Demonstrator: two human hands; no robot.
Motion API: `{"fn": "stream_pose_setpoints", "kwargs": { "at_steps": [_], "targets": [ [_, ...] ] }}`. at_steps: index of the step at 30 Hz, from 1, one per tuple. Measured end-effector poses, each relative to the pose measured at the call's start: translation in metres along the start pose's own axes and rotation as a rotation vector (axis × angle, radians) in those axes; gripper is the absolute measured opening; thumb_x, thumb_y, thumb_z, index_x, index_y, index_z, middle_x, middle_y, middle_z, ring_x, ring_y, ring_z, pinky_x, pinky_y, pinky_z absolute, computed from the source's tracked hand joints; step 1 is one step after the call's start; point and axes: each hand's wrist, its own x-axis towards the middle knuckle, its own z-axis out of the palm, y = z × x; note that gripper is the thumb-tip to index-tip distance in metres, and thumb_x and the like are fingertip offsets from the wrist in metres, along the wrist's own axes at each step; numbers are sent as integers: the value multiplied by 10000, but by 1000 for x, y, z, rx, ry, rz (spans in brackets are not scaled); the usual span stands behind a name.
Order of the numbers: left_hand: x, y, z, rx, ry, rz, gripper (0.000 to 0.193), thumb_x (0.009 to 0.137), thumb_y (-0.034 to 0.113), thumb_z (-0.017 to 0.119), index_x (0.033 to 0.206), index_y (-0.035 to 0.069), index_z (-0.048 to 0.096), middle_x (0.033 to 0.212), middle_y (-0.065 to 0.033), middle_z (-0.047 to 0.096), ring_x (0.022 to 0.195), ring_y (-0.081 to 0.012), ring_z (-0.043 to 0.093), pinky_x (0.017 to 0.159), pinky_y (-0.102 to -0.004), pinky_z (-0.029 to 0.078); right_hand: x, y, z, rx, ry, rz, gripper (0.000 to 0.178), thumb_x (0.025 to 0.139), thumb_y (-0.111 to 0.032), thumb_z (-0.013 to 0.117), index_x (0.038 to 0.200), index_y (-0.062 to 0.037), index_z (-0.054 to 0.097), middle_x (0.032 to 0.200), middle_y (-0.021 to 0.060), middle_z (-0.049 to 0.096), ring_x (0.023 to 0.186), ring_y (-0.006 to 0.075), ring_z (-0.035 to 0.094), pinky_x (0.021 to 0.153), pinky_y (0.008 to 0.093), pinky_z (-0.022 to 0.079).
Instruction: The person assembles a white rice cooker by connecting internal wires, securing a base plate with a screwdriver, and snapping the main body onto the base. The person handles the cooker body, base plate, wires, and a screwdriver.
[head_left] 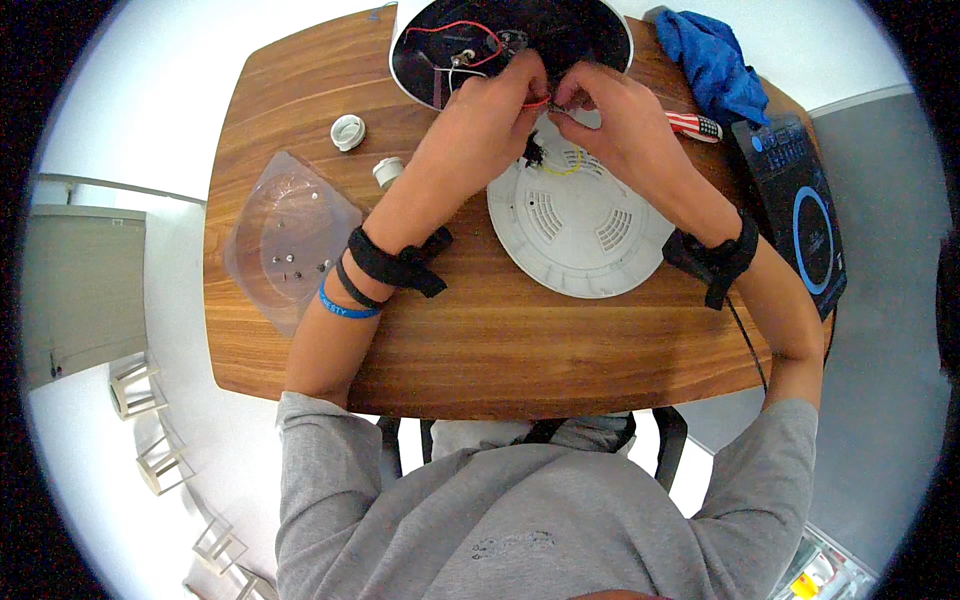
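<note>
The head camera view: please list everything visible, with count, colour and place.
Wooden table: one, brown, centre.
Open housing: one, white, dark inside, top.
Vented disc: one, white, mid-table.
Wires: several, red, white, yellow, at housing and disc.
Tray: one, clear, table's left.
Small parts: several, dark and silvery, in tray.
Caps: two, white, near tray.
Striped handle: one, red-white, below cloth.
Cloth: one, blue, upper right.
Flat device: one, black, blue-ringed, right.
Stools: several, pale, lower left.
Cabinet: one, grey, left.
Chair: one, black, below table.
Shirt: one, grey, bottom.
Wristbands: several, black or blue, wrists.
Left hand, right hand: two, bare, at housing.
</note>
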Motion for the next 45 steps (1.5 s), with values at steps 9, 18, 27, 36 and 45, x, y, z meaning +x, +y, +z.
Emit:
{"fn": "stream_pose_setpoints", "kwargs": {
  "at_steps": [9, 18, 27, 36, 45],
  "targets": [
    [1, 1, -10, -56, -68, 60, 138, 1017, 84, 705, 1118, 64, 613, 907, -195, 703, 869, -434, 722, 740, -467, 551, -2, 8, -2, 89, -86, 44, 239, 896, -134, 820, 1106, -85, 719, 989, 165, 795, 935, 390, 777, 818, 497, 626],
    [1, 19, -26, 219, -80, -60, 150, 940, 58, 724, 1000, 114, 850, 935, -214, 768, 904, -425, 757, 854, -490, 617, -2, 7, -5, 64, -96, 49, 184, 906, -69, 834, 1082, -27, 798, 1038, 155, 802, 934, 317, 798, 834, 404, 627],
    [-1, 15, -33, 408, -7, -13, 206, 909, 25, 686, 992, 93, 862, 930, -202, 783, 873, -419, 770, 834, -507, 637, 0, 6, -7, 40, -97, 31, 165, 918, -116, 835, 1037, -13, 786, 1021, 161, 788, 933, 304, 802, 836, 406, 625],
    [-1, 0, -35, 442, 206, 104, 149, 904, 46, 703, 1001, 78, 813, 972, -207, 766, 882, -426, 753, 801, -510, 625, 4, 9, -4, 109, -102, 14, 153, 897, -174, 823, 1005, -71, 792, 953, 160, 797, 909, 372, 780, 838, 484, 622],
    [1, 1, -11, 161, 77, -12, 206, 946, 121, 755, 1128, 35, 797, 1080, -220, 775, 962, -417, 769, 854, -463, 619, 4, 11, -7, 92, -121, 5, 167, 893, -160, 823, 1017, -57, 778, 965, 174, 792, 922, 378, 778, 830, 484, 620]
  ]
}}
